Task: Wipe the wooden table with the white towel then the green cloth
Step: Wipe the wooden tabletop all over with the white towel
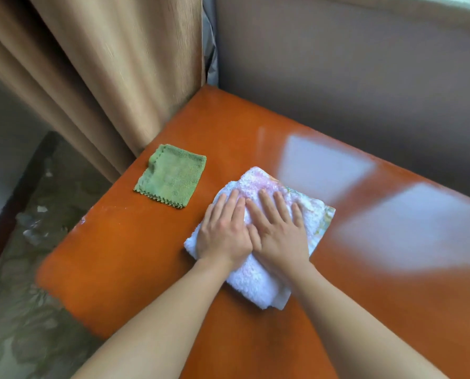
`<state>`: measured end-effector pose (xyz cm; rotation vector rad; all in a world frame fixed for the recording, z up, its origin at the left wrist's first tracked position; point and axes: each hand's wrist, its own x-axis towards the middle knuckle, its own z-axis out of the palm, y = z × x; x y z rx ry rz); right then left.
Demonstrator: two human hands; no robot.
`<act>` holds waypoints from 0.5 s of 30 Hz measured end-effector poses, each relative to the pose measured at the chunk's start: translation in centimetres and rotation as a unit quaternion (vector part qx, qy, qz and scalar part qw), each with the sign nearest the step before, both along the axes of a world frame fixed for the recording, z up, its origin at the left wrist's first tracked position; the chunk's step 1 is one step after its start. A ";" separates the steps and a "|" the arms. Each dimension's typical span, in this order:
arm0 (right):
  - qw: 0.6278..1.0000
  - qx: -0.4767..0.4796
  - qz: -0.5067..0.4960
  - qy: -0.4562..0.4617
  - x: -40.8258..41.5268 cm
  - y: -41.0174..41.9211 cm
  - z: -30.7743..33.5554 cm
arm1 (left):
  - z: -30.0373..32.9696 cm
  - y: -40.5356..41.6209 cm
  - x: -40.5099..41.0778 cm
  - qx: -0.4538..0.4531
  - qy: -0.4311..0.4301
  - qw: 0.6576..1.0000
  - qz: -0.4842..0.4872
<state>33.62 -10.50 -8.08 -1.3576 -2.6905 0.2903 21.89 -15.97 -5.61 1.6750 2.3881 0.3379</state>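
Note:
The folded white towel [258, 285] lies near the middle of the orange-brown wooden table [135, 269]. My left hand [223, 231] and my right hand [280, 233] rest flat on top of it, side by side, palms down, fingers stretched and slightly apart, thumbs touching. Neither hand curls around the towel; both press on it. The green cloth [171, 176] lies flat and folded on the table, to the left of the towel and apart from it, near the table's left edge.
Beige curtains [91, 77] hang against the table's far left corner. A brown padded wall [351, 77] runs along the far edge. A patterned carpet floor [23, 296] shows beyond the left edge. Bright window reflections [409, 228] lie on the right of the tabletop.

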 end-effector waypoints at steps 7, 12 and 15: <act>0.995 -0.023 -0.102 -0.005 -3.6 10.4 0.3 | -0.7 12.7 -4.5 0.025 0.030 0.996 -0.080; 0.981 -0.050 -0.182 0.032 -3.8 14.0 0.7 | -0.9 18.8 -4.9 0.041 0.048 0.985 -0.161; 0.980 -0.051 -0.190 0.033 -3.7 13.8 0.5 | -0.7 18.8 -4.7 0.053 0.047 0.982 -0.173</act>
